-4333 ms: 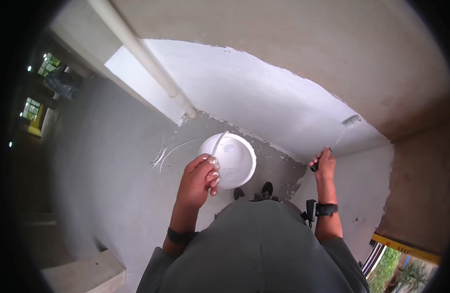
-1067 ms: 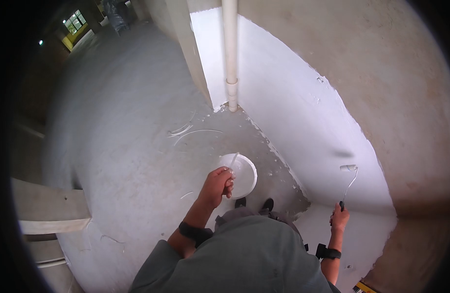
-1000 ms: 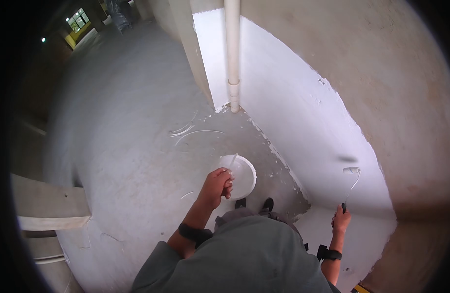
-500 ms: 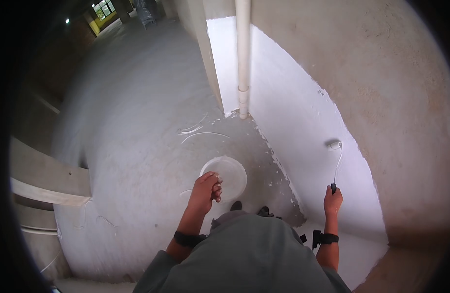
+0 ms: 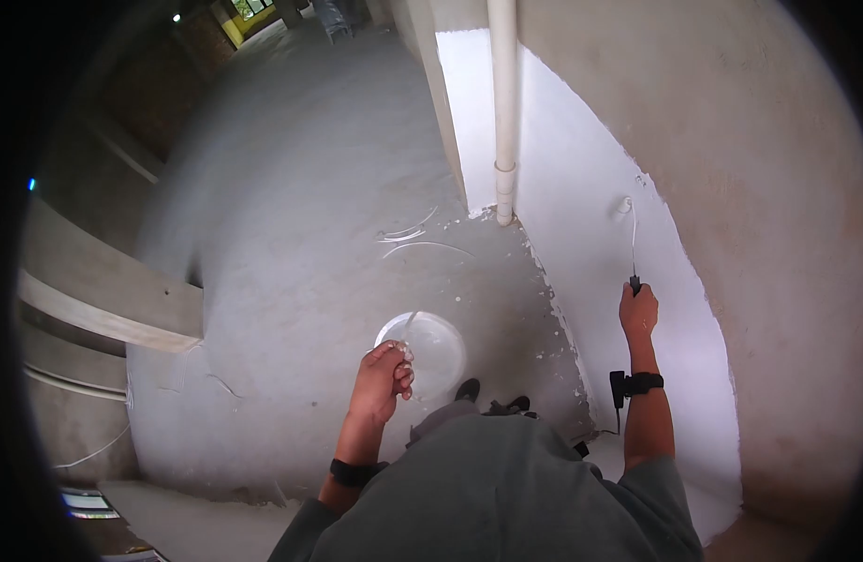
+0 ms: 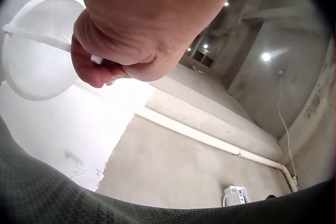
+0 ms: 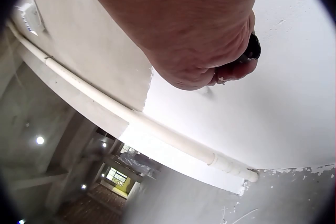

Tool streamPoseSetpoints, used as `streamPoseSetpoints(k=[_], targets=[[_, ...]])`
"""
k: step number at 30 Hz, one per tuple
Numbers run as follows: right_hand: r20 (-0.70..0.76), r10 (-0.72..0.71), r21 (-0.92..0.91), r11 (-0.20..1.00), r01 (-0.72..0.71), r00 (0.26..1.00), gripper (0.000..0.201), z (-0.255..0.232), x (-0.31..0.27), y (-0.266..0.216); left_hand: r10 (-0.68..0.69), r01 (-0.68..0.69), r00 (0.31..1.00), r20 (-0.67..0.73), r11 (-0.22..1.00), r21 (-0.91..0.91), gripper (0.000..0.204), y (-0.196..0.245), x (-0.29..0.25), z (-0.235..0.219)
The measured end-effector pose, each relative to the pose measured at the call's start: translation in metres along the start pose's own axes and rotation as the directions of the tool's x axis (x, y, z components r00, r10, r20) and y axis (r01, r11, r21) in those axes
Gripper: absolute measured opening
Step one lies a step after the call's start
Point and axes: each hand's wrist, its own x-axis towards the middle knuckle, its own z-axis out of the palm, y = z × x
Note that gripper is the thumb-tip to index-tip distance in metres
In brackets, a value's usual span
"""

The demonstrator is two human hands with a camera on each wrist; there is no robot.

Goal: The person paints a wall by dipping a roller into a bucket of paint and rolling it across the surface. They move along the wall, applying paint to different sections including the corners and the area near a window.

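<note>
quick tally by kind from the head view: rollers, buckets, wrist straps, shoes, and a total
Rollers: 1
Buckets: 1
Wrist straps: 2
Shoes: 2
Total: 6

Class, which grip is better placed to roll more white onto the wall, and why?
Likely the right grip: it holds the paint roller by its black handle, head at the white-coated wall, while the left grip holds the white handle of the bucket.
</note>
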Motion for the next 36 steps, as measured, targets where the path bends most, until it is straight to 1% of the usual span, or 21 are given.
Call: streamPoseSetpoints(k=[4,5,8,11,14,18,20,21,23,25,26,29,32,36], targets=[[-0.036,0.000,-0.004,1.000,0.000,0.999,0.038,-0.014,-0.032,0.006,-0.012,0.011,1.000,0.028,1.000,0.021,0.010,0.010,-0.011,-0.014],[-0.023,0.017,0.008,1.000,-0.016,1.000,0.038,0.008,-0.004,0.034,-0.026,0.026,1.000,0.012,0.999,0.045,0.009,-0.001,0.020,0.018],[-0.030,0.079,-0.022,0.997,-0.079,0.996,0.038,-0.006,-0.032,0.061,-0.055,0.050,0.997,0.050,0.994,0.099,0.009,0.000,0.032,0.029],[-0.052,0.146,-0.037,0.988,-0.148,0.988,0.040,-0.028,-0.074,0.093,-0.084,0.066,0.989,0.124,0.988,0.139,0.009,0.002,0.040,0.039],[-0.101,0.277,-0.085,0.954,-0.286,0.955,0.043,-0.052,-0.125,0.122,-0.123,0.087,0.971,0.206,0.981,0.176,0.010,-0.001,0.049,0.048],[-0.198,0.338,-0.131,0.921,-0.367,0.920,0.047,-0.075,-0.188,0.174,-0.202,0.134,0.929,0.311,0.965,0.225,0.010,-0.010,0.066,0.072],[-0.240,0.383,-0.174,0.887,-0.427,0.892,0.048,-0.087,-0.221,0.197,-0.242,0.161,0.894,0.378,0.959,0.233,0.010,-0.018,0.074,0.079],[-0.258,0.412,-0.207,0.860,-0.467,0.874,0.048,-0.095,-0.237,0.202,-0.261,0.174,0.874,0.409,0.956,0.237,0.009,-0.022,0.077,0.083],[-0.317,0.420,-0.228,0.836,-0.498,0.850,0.048,-0.110,-0.268,0.213,-0.276,0.183,0.858,0.433,0.952,0.244,0.009,-0.026,0.075,0.089],[-0.336,0.468,-0.227,0.802,-0.553,0.817,0.048,-0.119,-0.292,0.227,-0.291,0.186,0.842,0.453,0.947,0.262,0.009,-0.030,0.076,0.095],[-0.345,0.489,-0.224,0.786,-0.577,0.801,0.049,-0.122,-0.298,0.233,-0.294,0.188,0.839,0.458,0.946,0.264,0.008,-0.031,0.076,0.095],[-0.357,0.475,-0.238,0.786,-0.570,0.804,0.052,-0.125,-0.307,0.247,-0.298,0.191,0.837,0.459,0.945,0.266,0.007,-0.030,0.074,0.092],[-0.293,0.491,-0.223,0.800,-0.558,0.821,0.054,-0.126,-0.285,0.224,-0.286,0.191,0.856,0.431,0.949,0.250,0.006,-0.028,0.072,0.087],[-0.232,0.414,-0.245,0.851,-0.465,0.880,0.056,-0.106,-0.235,0.196,-0.232,0.164,0.903,0.363,0.964,0.208,0.006,-0.020,0.066,0.070]])
